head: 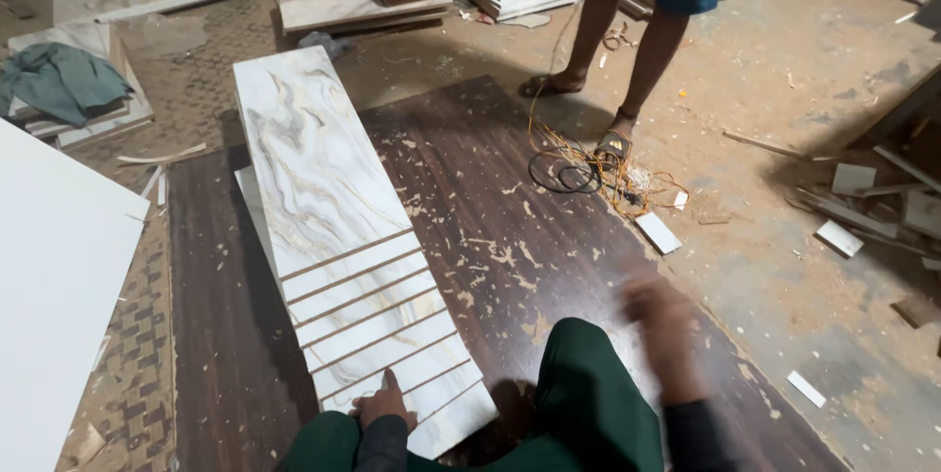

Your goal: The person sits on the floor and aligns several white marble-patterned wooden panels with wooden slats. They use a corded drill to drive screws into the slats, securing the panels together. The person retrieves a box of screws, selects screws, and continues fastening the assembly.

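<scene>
marble-patterned panel (333, 227) lies flat on dark wood board (490, 237). left hand (382, 401) pressed flat on its grooved near end, fingers spread. right hand (667, 335) blurred, grip unreadable. likely stiff, slick-faced, weakened at the grooves; lift by the long edges.

Marble-look laminate panel (333, 227): glossy, smooth, white with gold-grey veining; sawn grooves near end bare pale brown board core. Dark wood-grain board (510, 227) beneath: matt laminate, dusted with sawdust and chips. White sheet (54, 286): plain, smooth, matt. Floor (804, 266): rough, gritty, coated in sawdust. Green cloth (59, 80): soft, crumpled. Orange cable (588, 173): plastic-sheathed, tangled.
</scene>
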